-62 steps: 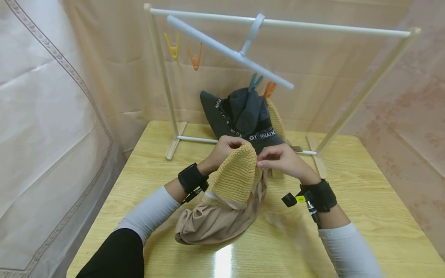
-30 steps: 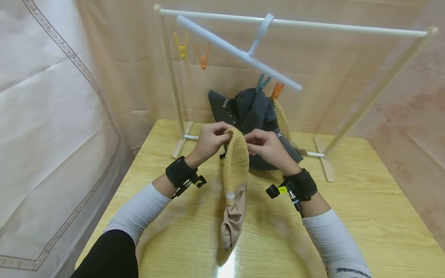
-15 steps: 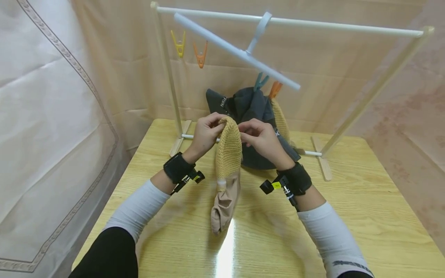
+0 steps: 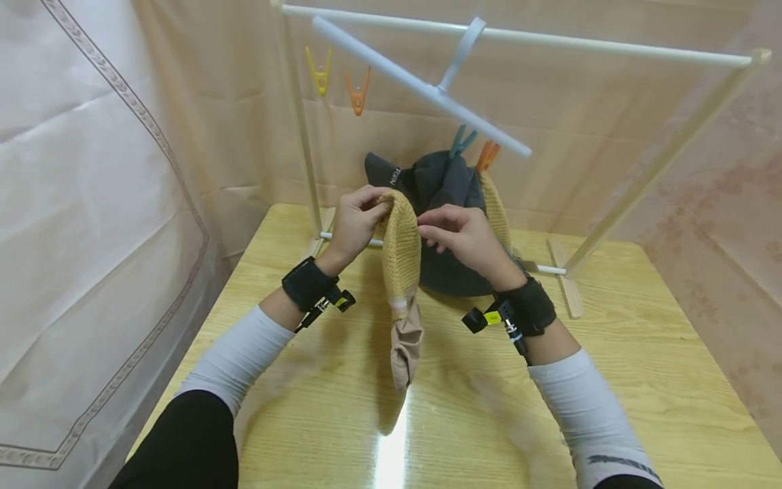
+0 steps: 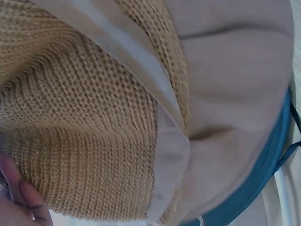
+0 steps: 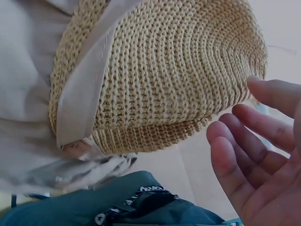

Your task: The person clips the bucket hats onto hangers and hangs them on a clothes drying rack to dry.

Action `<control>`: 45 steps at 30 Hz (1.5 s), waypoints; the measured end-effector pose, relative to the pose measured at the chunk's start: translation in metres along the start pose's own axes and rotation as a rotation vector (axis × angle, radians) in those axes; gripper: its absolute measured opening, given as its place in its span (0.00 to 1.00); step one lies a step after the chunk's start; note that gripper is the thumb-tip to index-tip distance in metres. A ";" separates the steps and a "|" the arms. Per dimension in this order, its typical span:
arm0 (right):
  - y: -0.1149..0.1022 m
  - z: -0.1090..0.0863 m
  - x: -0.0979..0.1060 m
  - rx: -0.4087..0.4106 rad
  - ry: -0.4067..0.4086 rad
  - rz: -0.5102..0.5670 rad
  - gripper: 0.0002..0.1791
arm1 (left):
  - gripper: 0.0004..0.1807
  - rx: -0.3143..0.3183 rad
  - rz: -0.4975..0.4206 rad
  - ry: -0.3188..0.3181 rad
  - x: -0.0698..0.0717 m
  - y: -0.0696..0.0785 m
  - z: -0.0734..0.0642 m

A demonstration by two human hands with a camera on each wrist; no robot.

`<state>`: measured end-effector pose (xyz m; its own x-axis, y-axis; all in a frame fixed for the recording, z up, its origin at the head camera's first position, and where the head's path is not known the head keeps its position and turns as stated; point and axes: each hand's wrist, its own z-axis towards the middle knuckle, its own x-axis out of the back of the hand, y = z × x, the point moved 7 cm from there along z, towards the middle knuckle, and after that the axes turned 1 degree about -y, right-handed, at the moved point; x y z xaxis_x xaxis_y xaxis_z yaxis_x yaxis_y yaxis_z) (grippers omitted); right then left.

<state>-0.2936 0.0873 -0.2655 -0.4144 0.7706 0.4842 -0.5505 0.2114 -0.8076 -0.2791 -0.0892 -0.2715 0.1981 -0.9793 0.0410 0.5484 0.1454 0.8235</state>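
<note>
A sun hat with a yellow knitted crown and a beige cloth brim hangs crown up above the table. My left hand pinches the top of its crown. My right hand has thumb and index finger at the crown's right edge, in a light pinch. From the right wrist view, the thumb touches the knit while the other fingers are loosely bent. Behind the hands hangs a dark bucket-type hat with a lettered band, partly hidden.
A tilted pale hanger hooks over the rack's bar. A blue clip grips the dark hat; an orange clip grips another yellow knitted piece. Yellow and orange clips hang left. The wooden table lies below.
Both hands have moved up and towards the rack with the sun hat. It has turned from broad-side to nearly edge-on, and its brim now hangs higher.
</note>
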 end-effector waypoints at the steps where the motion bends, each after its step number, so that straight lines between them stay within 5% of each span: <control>1: -0.001 0.000 0.000 -0.003 -0.015 -0.015 0.11 | 0.09 0.012 -0.007 0.003 0.001 0.000 0.000; 8: -0.006 0.006 -0.002 -0.024 -0.048 -0.115 0.13 | 0.10 0.060 0.000 0.022 0.008 -0.003 0.003; 19: 0.001 0.018 -0.010 -0.068 -0.055 -0.094 0.14 | 0.10 0.079 0.024 0.087 0.015 -0.009 0.006; 34: -0.009 0.039 -0.010 -0.079 -0.096 -0.164 0.14 | 0.11 0.054 0.124 0.084 0.027 -0.002 0.026; 45: -0.013 0.047 -0.015 -0.084 -0.100 -0.173 0.15 | 0.12 0.089 0.107 0.069 0.034 -0.008 0.034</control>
<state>-0.3147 0.0448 -0.2463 -0.3915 0.6559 0.6454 -0.5587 0.3879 -0.7331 -0.3041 -0.1280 -0.2575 0.3080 -0.9467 0.0947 0.4476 0.2320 0.8636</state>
